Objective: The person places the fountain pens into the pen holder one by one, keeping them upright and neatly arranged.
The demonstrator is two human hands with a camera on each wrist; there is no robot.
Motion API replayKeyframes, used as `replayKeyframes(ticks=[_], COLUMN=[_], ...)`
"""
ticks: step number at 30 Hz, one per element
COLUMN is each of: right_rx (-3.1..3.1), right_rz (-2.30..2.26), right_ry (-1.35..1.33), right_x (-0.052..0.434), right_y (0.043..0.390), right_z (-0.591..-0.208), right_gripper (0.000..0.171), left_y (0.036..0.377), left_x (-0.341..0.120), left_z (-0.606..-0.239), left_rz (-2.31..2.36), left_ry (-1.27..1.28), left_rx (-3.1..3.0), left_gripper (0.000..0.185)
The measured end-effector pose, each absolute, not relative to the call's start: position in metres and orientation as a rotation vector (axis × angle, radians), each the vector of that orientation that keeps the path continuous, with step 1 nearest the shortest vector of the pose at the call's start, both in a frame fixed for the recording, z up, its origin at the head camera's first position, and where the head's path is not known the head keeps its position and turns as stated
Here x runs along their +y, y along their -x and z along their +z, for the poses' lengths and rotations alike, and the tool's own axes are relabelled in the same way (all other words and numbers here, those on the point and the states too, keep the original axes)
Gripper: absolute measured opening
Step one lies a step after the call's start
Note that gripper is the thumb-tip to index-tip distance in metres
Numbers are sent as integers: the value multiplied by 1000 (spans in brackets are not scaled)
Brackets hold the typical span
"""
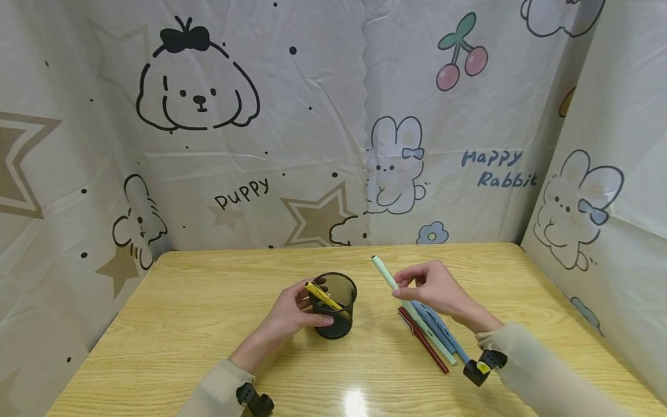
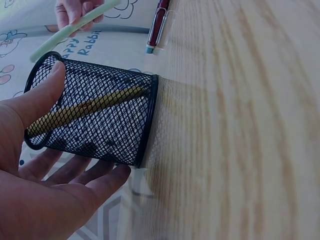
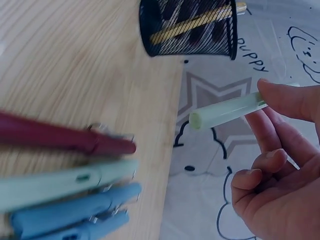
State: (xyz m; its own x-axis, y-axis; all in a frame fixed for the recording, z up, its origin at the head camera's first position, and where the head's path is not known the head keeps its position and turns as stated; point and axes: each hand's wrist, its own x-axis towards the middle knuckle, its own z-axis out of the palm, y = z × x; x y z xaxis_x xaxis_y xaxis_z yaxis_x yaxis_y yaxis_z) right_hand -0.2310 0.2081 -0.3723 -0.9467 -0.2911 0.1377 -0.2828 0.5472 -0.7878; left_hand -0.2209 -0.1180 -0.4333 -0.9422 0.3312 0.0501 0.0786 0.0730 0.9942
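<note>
A black mesh pen cup (image 1: 334,330) stands upright on the table, with a yellow pen (image 1: 322,295) leaning inside it. My left hand (image 1: 288,315) holds the cup from the left, the thumb on the near side and fingers round the far side. In the air right of the cup, my right hand (image 1: 436,288) pinches a light green pen (image 1: 383,270) between thumb and fingers. That pen is tilted, its dark-tipped end up and to the left. Its lower end hangs free in the right wrist view, apart from the cup.
Below my right hand lie a dark red pen (image 1: 424,341), another light green pen (image 3: 60,184) and two blue pens (image 3: 75,210), side by side on the wooden table (image 1: 208,289). A printed cloth (image 1: 312,87) hangs behind and along the sides.
</note>
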Motion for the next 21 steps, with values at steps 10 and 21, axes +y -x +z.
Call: replayKeyframes(ticks=[10,21], right_rx=[2704,2677], right_rz=[-1529,-1626], right_ry=[549,587], right_x=[182,161], right_y=[233,236], right_z=[-364,-351], right_gripper=[21,23], left_y=[221,221], left_x=[-118,-119], left_z=[-434,-434], left_rz=[1982,1970], left_ry=[-418,-423], left_rx=[2150,2162], left_gripper=[76,78])
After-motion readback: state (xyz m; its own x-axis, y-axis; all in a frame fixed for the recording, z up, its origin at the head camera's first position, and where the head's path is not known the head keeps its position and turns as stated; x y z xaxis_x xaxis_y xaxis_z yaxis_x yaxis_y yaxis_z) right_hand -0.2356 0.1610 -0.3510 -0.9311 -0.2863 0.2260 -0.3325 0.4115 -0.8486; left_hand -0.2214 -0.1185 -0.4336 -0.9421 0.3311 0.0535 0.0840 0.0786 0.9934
